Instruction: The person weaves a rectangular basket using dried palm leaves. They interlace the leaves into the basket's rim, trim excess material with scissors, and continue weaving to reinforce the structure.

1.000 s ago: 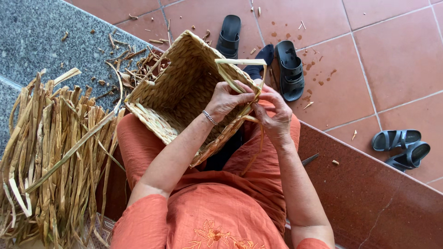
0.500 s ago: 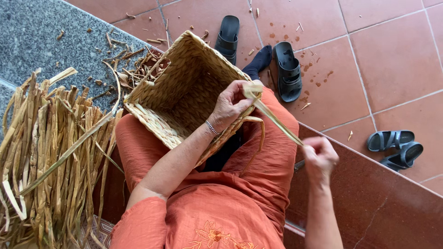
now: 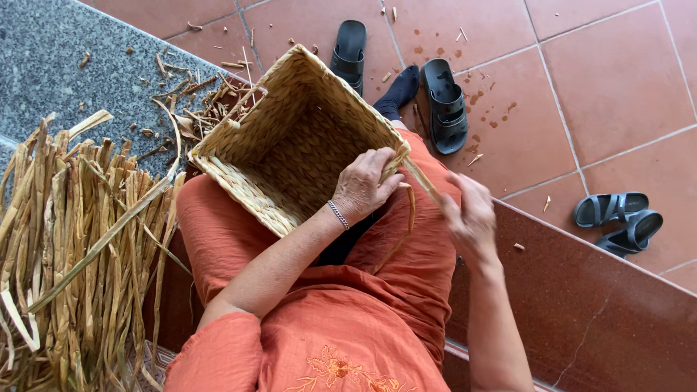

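Woven basket [image 3: 290,145] rests tilted on my lap, its mouth toward me; left hand [image 3: 363,185] steadies its rim at five o'clock while right hand [image 3: 468,218] fingers pinch the straw strand [image 3: 423,181] taut.

My left hand [image 3: 363,185] lies on the near rim of the basket [image 3: 290,138], fingers curled over it, the forearm bent across my lap. My right hand [image 3: 470,218] is just right of that rim, blurred, fingers closed on a strip [image 3: 421,180].
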